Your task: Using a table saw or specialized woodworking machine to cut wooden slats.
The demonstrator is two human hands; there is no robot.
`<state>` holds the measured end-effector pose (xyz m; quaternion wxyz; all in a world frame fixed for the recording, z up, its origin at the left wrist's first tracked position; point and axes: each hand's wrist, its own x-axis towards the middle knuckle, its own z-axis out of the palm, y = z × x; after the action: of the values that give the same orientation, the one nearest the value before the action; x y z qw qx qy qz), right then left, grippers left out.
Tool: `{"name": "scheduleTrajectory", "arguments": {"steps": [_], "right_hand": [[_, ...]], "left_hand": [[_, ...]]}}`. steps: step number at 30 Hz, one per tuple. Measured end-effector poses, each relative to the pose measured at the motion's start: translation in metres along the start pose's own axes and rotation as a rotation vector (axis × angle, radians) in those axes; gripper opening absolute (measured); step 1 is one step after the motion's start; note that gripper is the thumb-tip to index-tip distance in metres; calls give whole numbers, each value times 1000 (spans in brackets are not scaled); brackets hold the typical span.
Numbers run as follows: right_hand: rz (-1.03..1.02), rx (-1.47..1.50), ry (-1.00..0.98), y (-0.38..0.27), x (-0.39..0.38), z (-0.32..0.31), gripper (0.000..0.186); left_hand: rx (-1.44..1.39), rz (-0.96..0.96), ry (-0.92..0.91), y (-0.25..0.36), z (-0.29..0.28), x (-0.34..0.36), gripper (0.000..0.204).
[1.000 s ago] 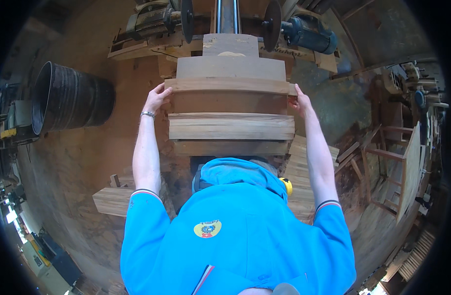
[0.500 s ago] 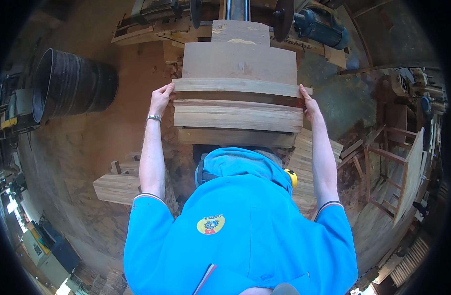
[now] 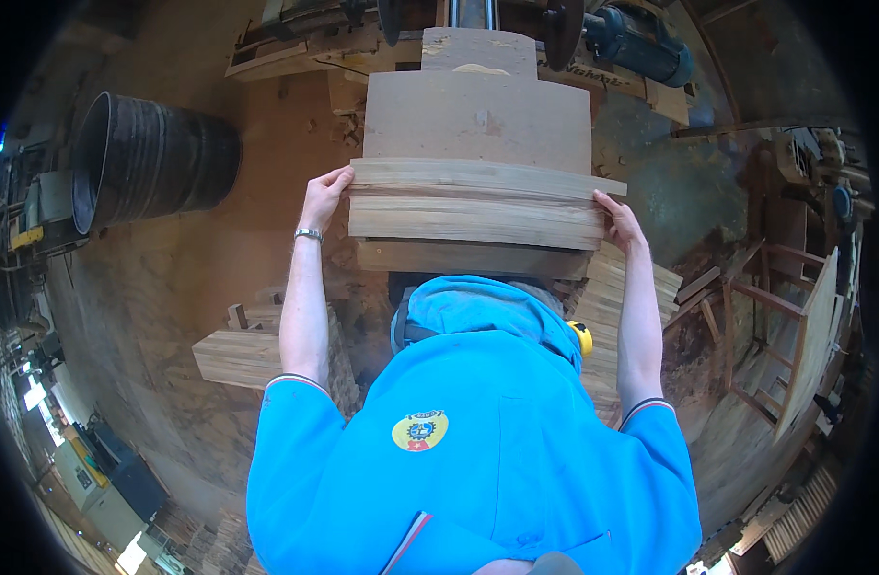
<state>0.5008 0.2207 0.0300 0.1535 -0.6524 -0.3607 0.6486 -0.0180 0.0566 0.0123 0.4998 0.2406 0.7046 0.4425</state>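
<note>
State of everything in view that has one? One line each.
Left hand: gripping loose board's left end
Right hand: near loose board's right end; grip unclear
Loose board: right end juts past board stack
Board stack: ends roughly flush
Black drum: open-mouthed
Right dark disc: spinning unclear

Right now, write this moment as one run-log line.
board: alongside wooden strips | left hand: gripping left end | right hand: near right end

Woodworking workshop: circular blade (image 3: 563, 34), electric motor (image 3: 643, 46), stacked boards (image 3: 473, 220).
</note>
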Motion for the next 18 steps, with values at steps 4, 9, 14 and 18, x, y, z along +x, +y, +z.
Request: {"name": "scheduleTrajectory", "arguments": {"steps": [4,9,14,18], "right_hand": [[-31,146,-88,10,2,-5,54],[12,66,-32,-2,-7,1,52],[10,92,6,4,-4,6,51],[-38,116,22,7,-4,9,52]], "left_hand": [[13,-2,-19,-3,-1,5,37],[-188,-47,-113,-3,-7,13,44],[-151,-176,-164,17,-3,24,44],[-79,-147,-125,16,-2,22,42]]}}
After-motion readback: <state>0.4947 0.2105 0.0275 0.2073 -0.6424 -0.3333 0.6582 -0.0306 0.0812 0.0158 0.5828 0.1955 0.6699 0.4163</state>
